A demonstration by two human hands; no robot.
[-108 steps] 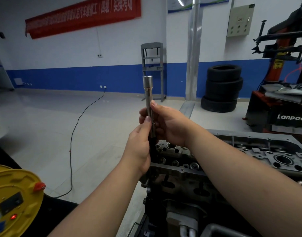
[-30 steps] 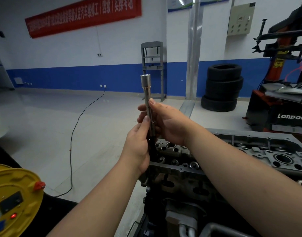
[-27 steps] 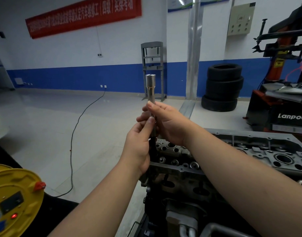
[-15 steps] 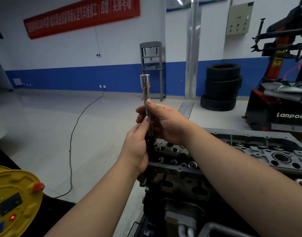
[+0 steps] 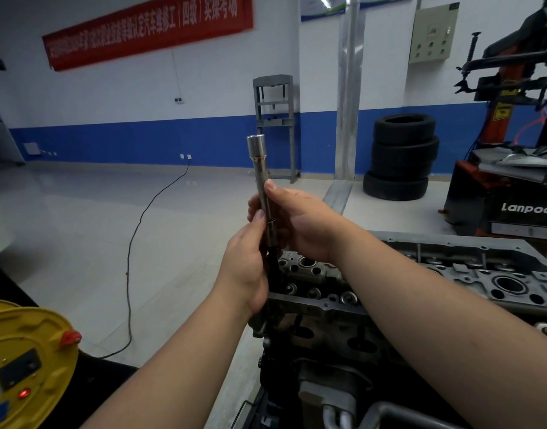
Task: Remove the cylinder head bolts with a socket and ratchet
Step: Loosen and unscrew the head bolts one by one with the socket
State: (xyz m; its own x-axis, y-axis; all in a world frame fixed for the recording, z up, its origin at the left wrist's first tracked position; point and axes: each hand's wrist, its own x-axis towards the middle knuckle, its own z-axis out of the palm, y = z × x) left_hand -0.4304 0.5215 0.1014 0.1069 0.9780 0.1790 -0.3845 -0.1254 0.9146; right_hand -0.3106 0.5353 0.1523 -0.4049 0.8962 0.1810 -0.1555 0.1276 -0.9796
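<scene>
Both hands are gripping a long socket extension (image 5: 264,193) upright above the near-left end of the cylinder head (image 5: 390,274): the left hand (image 5: 246,267) is curling round its dark lower part, the right hand (image 5: 297,224) is pinching the shaft. If the two-piece joint is not seated, it could be slipping apart and dropping into the head's open bores.

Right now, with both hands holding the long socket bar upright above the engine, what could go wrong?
The socket rides high on the extension bar; if loosely seated, it may drop. The left hand and right hand grip only its lower part, so it could slip onto the cylinder head.
</scene>
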